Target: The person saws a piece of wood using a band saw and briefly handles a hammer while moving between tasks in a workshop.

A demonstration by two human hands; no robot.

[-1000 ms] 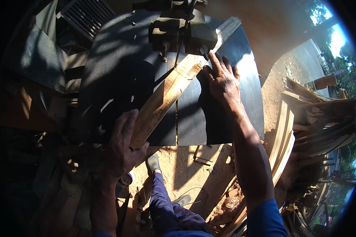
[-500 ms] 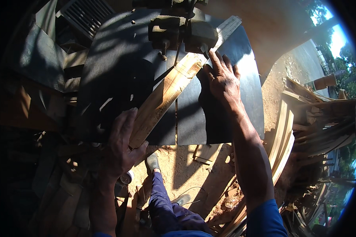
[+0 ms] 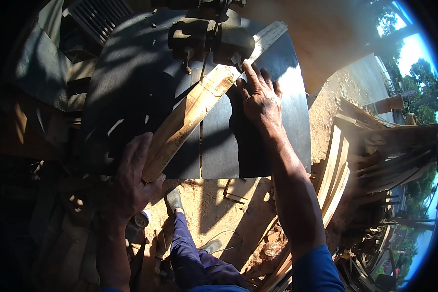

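Observation:
A long wooden board (image 3: 190, 114) lies slantwise on the dark metal machine table (image 3: 221, 151), its near end at the table's front left. My left hand (image 3: 131, 173) grips that near end, fingers along the left edge and thumb at the end's corner. Farther up, my right hand (image 3: 263, 100) rests at the board's right edge, fingers spread and bent, the index fingertip touching the wood. Just beyond those fingertips, a dark guide block assembly (image 3: 211, 39) stands over the table. The board passes beneath it, with its pale far part (image 3: 270, 36) showing past it. A blade is hard to make out.
A narrow slot (image 3: 201, 155) runs through the table to its front edge. Long curved wood strips (image 3: 333, 170) are stacked at the right. Offcuts and a small round tin (image 3: 142, 218) lie on the ground near my feet. A slatted grey panel (image 3: 97, 19) stands far left.
The whole scene has shifted slightly left in the view. Both hands keep nearly the same place on the board, and the board has hardly moved against the table.

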